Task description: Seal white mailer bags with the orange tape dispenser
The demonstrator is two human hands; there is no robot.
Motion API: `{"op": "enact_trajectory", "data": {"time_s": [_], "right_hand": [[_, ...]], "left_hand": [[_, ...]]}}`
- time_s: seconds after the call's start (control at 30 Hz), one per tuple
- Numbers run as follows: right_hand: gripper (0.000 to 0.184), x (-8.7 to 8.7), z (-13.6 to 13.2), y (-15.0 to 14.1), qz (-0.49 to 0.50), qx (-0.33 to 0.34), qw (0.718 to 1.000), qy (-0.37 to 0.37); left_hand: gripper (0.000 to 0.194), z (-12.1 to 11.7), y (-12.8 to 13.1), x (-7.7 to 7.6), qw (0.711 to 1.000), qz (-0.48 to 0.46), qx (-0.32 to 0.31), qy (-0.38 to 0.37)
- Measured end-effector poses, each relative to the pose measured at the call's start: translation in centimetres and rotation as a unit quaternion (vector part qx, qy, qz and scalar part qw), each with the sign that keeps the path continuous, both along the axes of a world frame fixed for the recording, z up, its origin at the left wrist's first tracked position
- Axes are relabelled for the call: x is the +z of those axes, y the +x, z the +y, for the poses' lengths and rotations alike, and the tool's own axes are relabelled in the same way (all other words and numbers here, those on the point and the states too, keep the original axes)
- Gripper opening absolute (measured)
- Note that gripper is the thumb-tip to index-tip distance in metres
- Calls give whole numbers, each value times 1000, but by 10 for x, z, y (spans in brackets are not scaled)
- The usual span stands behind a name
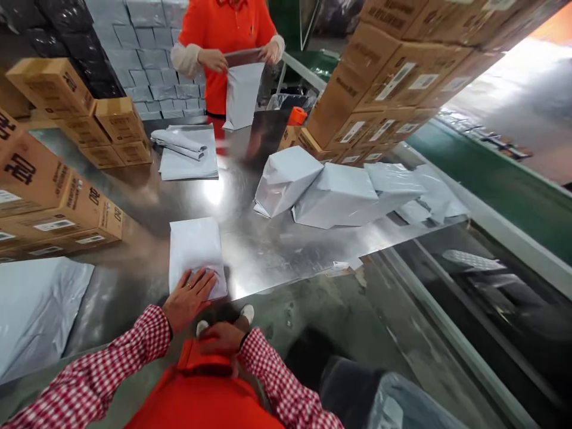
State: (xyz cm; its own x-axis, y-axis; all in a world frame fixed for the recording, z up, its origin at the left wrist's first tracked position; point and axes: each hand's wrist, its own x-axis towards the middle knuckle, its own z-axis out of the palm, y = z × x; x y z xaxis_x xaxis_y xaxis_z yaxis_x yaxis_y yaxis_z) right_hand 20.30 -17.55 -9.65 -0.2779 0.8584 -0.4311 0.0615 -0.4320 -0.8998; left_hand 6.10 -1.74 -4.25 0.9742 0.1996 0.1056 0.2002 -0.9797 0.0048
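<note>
My left hand [190, 298] presses down on the near end of a white mailing bag [195, 244] lying on the metal table. Its fingers are stretched out over the bag, and a ring shows on one of them. My right hand [222, 338] is close to my body, just short of the table edge and above the collar of my orange top. Its fingers are partly hidden, and nothing can be made out in it. Another large white mailing bag [40, 304] lies at the table's left front.
Cartons [58, 208] stand on the left, and a tall carton stack [384, 77] at the back right. Filled white bags [335, 193] line the right side. Flat bags [190, 161] lie farther back. Across the table a co-worker [236, 36] holds a white parcel [243, 95]. A green conveyor [491, 173] runs right.
</note>
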Motion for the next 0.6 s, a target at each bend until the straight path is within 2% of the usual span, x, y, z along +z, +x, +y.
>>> {"op": "enact_trajectory", "data": {"time_s": [0.03, 0.1, 0.2, 0.27, 0.3, 0.33, 0.37, 0.4, 0.43, 0.47, 0.53, 0.57, 0.6], "right_hand": [[44, 8, -8, 5, -24, 20, 1000, 5], [49, 27, -29, 28, -75, 13, 997, 10], [55, 66, -59, 76, -100, -101, 990, 12], [56, 95, -67, 99, -112, -164, 980, 34], [56, 109, -68, 103, -127, -173, 975, 52], [53, 122, -67, 104, -150, -175, 970, 76], [51, 133, -65, 100, -175, -168, 964, 105], [49, 141, -63, 94, -200, -160, 957, 133], [47, 147, -62, 87, -224, -154, 949, 157], [46, 150, -61, 79, -247, -151, 941, 176], [44, 149, -61, 67, -278, -153, 926, 205], [44, 146, -62, 63, -286, -155, 921, 216], [44, 143, -63, 60, -288, -158, 917, 224]], "left_hand": [[52, 2, -2, -2, 1000, -1, -14, 1], [50, 6, -13, -5, 999, 0, -35, 4], [50, 10, -38, -2, 998, 15, -54, -30], [50, 4, -53, 6, 993, 12, -23, -118], [50, -2, -56, 13, 982, 1, 18, -187], [50, -10, -56, 20, 960, -22, 72, -271], [51, -19, -51, 28, 920, -48, 126, -369], [54, -30, -43, 36, 860, -74, 170, -475], [55, -39, -32, 44, 780, -94, 199, -586], [55, -48, -19, 52, 683, -106, 213, -691], [53, -59, 4, 66, 485, -134, 225, -834], [54, -62, 14, 71, 415, -145, 230, -868], [55, -62, 21, 75, 372, -155, 235, -884]]}}
